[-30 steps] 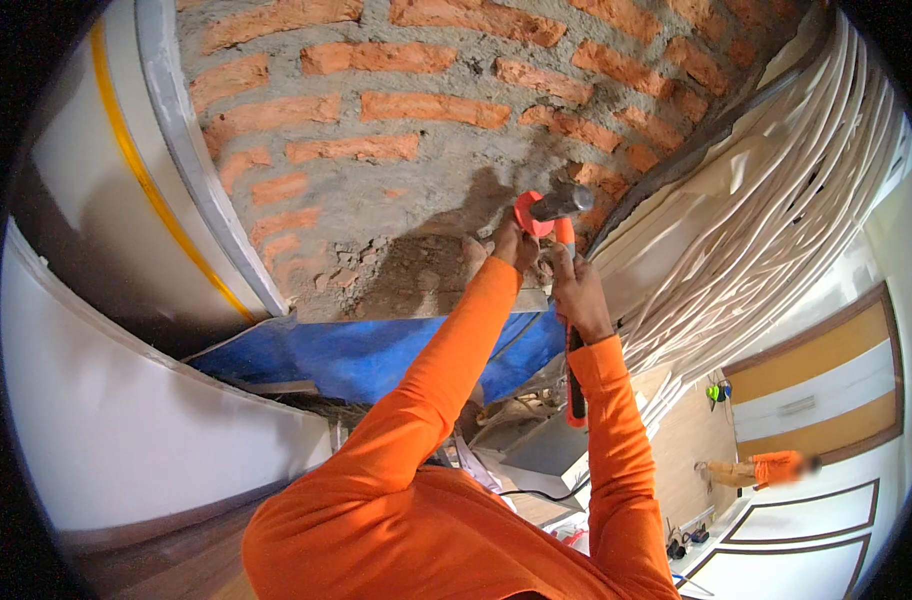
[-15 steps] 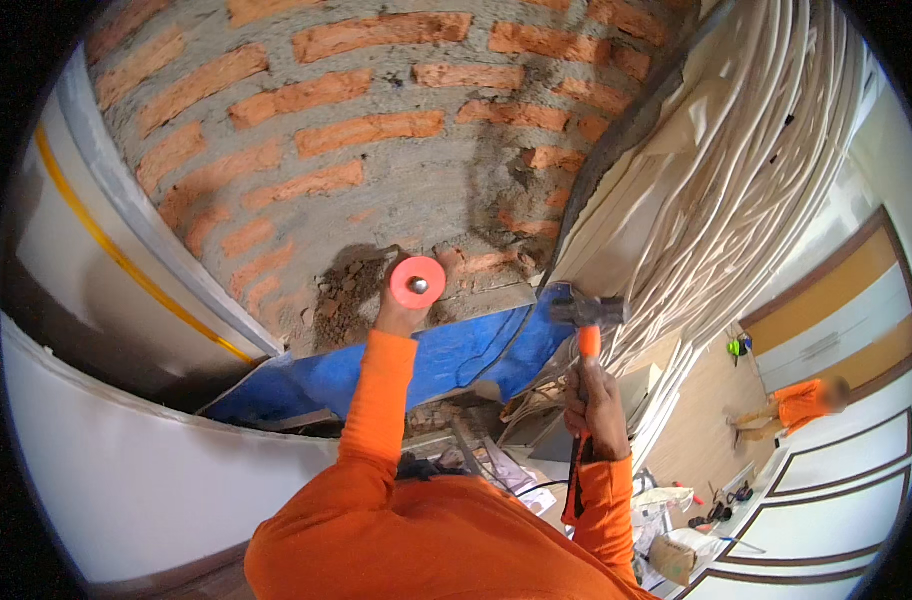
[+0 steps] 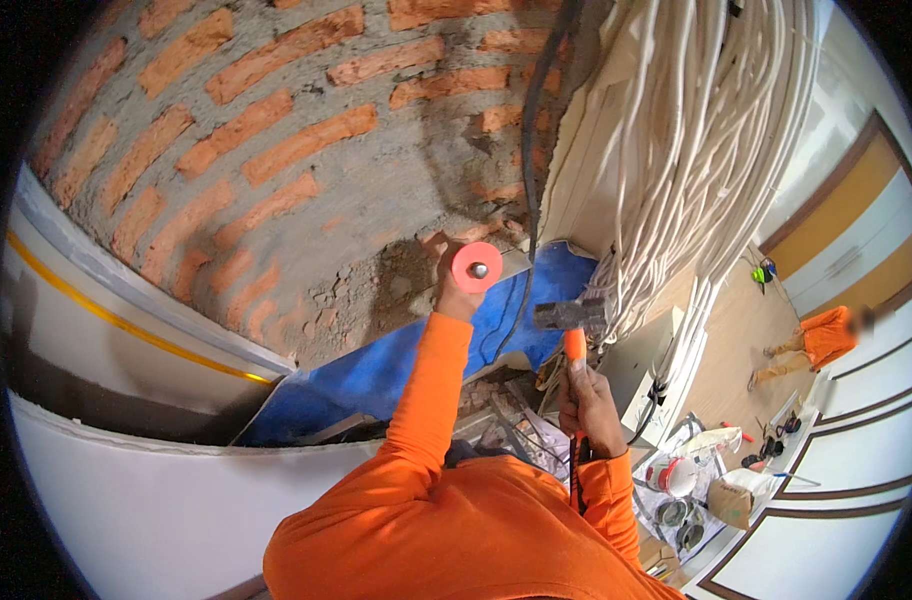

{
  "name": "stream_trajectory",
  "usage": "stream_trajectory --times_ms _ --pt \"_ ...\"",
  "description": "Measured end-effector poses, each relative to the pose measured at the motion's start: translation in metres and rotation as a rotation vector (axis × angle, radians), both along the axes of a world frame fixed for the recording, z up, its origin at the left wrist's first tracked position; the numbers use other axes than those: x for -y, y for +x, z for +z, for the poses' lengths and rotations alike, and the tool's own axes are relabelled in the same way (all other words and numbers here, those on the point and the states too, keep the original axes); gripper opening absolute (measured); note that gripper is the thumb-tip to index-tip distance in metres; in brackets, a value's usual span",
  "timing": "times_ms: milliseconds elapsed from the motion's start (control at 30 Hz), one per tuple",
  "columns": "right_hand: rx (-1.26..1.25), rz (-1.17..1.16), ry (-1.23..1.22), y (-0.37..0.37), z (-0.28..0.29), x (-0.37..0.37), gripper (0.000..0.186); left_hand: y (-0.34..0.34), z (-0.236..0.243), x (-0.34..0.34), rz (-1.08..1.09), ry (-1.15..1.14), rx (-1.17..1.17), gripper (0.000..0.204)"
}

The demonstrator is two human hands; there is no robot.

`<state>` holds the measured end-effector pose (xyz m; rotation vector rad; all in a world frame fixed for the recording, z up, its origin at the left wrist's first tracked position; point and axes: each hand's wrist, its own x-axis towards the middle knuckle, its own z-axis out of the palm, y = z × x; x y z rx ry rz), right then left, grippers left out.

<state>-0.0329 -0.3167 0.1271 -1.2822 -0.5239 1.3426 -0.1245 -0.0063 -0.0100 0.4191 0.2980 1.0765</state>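
At the far left, a white panel (image 3: 176, 500) stood below a yellow strip (image 3: 136, 330), with a grey edge trim (image 3: 166, 285) running above the strip. The brick wall (image 3: 276, 180) followed, with uneven mortar between its orange bricks. Rubble (image 3: 324, 318) lay at the wall's lower part, and a blue sheet (image 3: 361, 378) was spread just below it.

The left hand (image 3: 452, 291) was positioned in front of the wall, near the rubble. Its grip was clamped on the chisel (image 3: 479, 269), behind the red round guard (image 3: 466, 256). The steel striking end faced the camera; the guard hid the shaft and part of the fingers, and the working tip could not be seen.

To the right, a black cable (image 3: 531, 150) crossed the wall and the blue sheet. The right hand (image 3: 596, 408) had its grip clamped on the handle of the hammer (image 3: 575, 346). The hammer head was uppermost, beside the chisel and apart from it.

White cables (image 3: 676, 150) hung in a thick bundle further right. Beneath them, a bucket (image 3: 680, 478) and a box (image 3: 728, 504) were located near each other. At the far right, a person (image 3: 826, 337) in an orange top was visible on the floor (image 3: 721, 350).
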Motion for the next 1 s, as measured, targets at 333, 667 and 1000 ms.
stream_trajectory --times_ms 333,667,1000 --pt "0.221 -0.175 0.184 0.001 -0.038 0.007 0.044 0.028 -0.060 -0.040 0.145 0.273 -0.482 0.019" --pt "0.558 -0.202 0.223 0.005 -0.060 -0.124 0.045 0.052 0.010 -0.031 -0.010 0.396 -0.294 0.019" --pt "0.410 -0.142 0.058 0.004 -0.055 -0.125 0.054 0.031 0.000 -0.054 0.121 0.988 -0.887 0.009"
